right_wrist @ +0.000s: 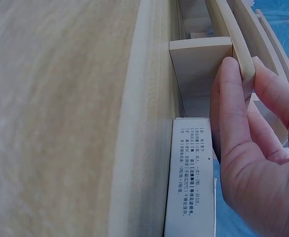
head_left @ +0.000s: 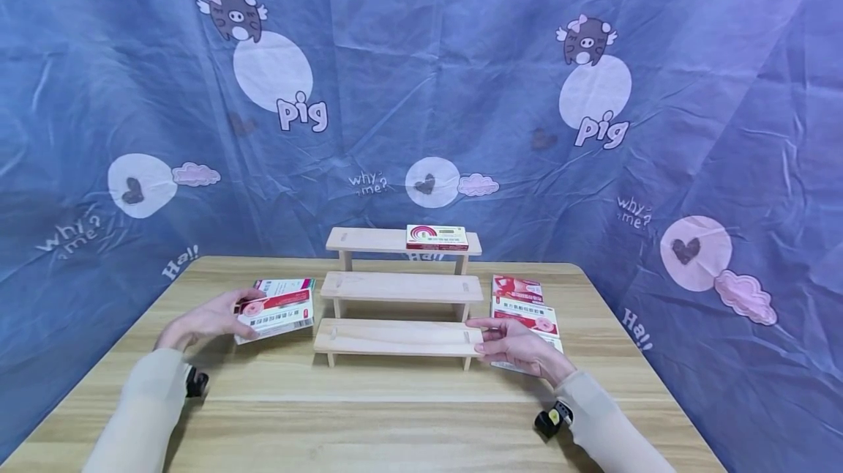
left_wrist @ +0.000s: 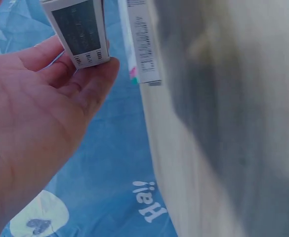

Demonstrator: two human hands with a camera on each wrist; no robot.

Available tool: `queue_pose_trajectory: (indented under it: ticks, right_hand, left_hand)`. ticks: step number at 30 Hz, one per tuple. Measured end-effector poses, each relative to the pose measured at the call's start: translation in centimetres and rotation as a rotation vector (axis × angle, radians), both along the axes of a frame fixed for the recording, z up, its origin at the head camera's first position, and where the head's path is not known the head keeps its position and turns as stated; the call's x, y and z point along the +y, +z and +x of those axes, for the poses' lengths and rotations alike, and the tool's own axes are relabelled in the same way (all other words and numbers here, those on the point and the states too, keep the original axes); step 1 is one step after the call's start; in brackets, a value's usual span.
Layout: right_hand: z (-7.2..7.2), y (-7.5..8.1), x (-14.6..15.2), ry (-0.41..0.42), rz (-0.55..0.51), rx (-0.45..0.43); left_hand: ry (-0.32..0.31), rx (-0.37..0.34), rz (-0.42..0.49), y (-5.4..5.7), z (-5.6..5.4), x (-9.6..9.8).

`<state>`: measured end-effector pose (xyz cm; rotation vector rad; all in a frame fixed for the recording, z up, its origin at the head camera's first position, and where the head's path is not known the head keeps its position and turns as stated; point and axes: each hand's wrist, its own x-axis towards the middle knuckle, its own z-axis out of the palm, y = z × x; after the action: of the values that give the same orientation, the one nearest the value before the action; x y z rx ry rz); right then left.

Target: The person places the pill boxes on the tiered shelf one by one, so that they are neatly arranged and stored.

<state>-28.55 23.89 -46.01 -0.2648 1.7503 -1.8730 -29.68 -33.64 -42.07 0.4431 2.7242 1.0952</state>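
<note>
One box [head_left: 283,312] gripped by my left hand [head_left: 214,319], left of the stand [head_left: 402,286] | my right hand [head_left: 520,347] pinches the end of the lowest shelf [head_left: 398,337] | step, I think: picking up | next probably needs level carrying to a shelf

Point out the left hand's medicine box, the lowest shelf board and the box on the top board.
Held medicine box [head_left: 282,312], head view: broad printed face.
Lowest shelf board [head_left: 398,337], head view: upper surface.
Upper medicine box [head_left: 437,236], head view: printed face.
</note>
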Motion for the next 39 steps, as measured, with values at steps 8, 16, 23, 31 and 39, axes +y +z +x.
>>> queue_pose_trajectory:
  ticks: [8,16,23,31,39]
  right_hand:
    - [0.1,-0.1,0.0,0.016,-0.004,0.022]
    - [0.1,0.1,-0.1,-0.002,-0.006,0.008]
    - [0.1,0.0,-0.3,0.001,0.016,0.001]
    - [-0.1,-0.1,-0.3,-0.011,0.012,0.0]
    - [0.0,-0.1,-0.1,-0.019,0.007,0.001]
  left_hand:
    - [-0.004,0.047,0.038,0.9,-0.3,0.2]
    - [0.028,0.131,0.051,1.6,-0.7,0.5]
    - [0.083,0.148,0.038,1.8,0.2,0.3]
    - [0.078,0.198,0.114,2.5,0.2,0.1]
    - [0.12,0.271,0.173,3.2,-0.6,1.2]
